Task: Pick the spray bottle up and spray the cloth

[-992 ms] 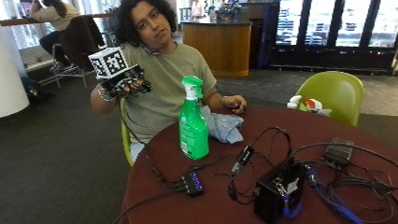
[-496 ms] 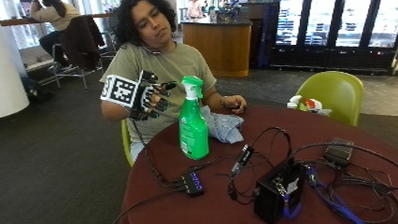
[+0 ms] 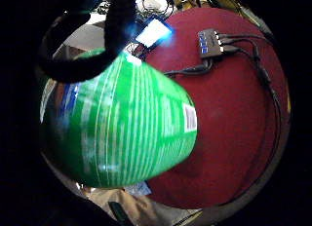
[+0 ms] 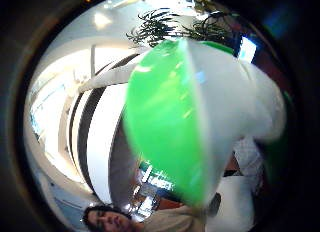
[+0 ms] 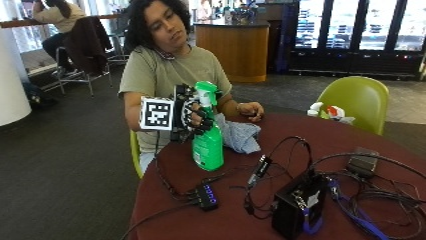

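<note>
The outside view is evenly lit by daylight from windows behind the seated person. Both palm views bend strongly toward dark rims. The green plastic spray bottle [image 3: 122, 128] shows streaked glare, and its white trigger head [image 4: 225, 107] is blurred.

My grip [image 5: 193, 116] is black in its glove. The spray bottle [image 5: 208, 145] is bright green, with a green and white spray head [image 5: 205, 90]; close to my palm its body shows pale vertical streaks and a small white label with fine print [image 3: 190, 117]. The cloth [image 5: 238, 136] is a washed-out blue-grey. The table [image 5: 286, 131] is dark red. On it lie black cables [image 5: 283, 150], a black box [image 5: 297, 210] and a black hub with blue lights [image 5: 205, 195]. My shirt [image 5: 166, 75] is olive. The chair [image 5: 356, 100] is yellow-green.
</note>
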